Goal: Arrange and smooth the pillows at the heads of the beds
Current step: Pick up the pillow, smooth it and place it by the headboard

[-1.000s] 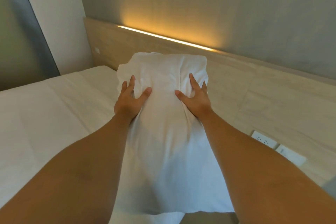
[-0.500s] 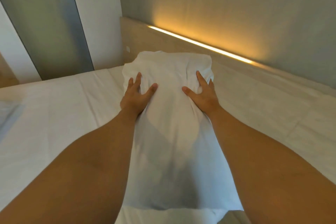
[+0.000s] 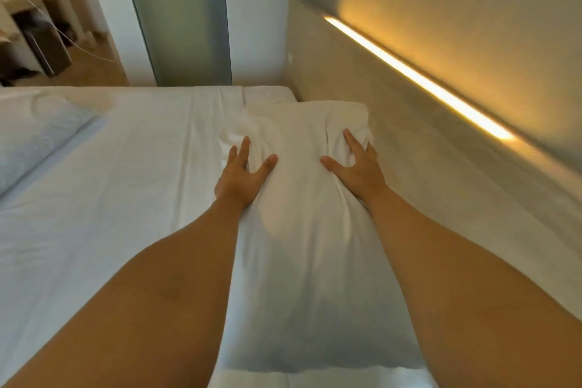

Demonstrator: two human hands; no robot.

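A white pillow [image 3: 302,249] lies lengthwise on the bed's white sheet [image 3: 126,186], along the pale wooden headboard [image 3: 393,123]. My left hand [image 3: 242,176] presses flat on the pillow's left side near its far end, fingers spread. My right hand [image 3: 359,167] presses on the pillow's right side by the headboard, fingers spread, with creased cloth bunched under the fingertips. Neither hand is closed around the pillow. Both forearms hide parts of the pillow's long edges.
A folded duvet or second pillow [image 3: 34,135] lies on the bed at the left. A warm light strip [image 3: 419,79] glows along the headboard top. Beyond the bed stand a frosted glass panel [image 3: 179,16] and, far left, a dark bin [image 3: 44,44] with cables on the wooden floor.
The view has swung left, bringing the glass panel, floor and the bedding at the left into sight. Both hands stay flat on the pillow, and have slid slightly outward toward its sides.
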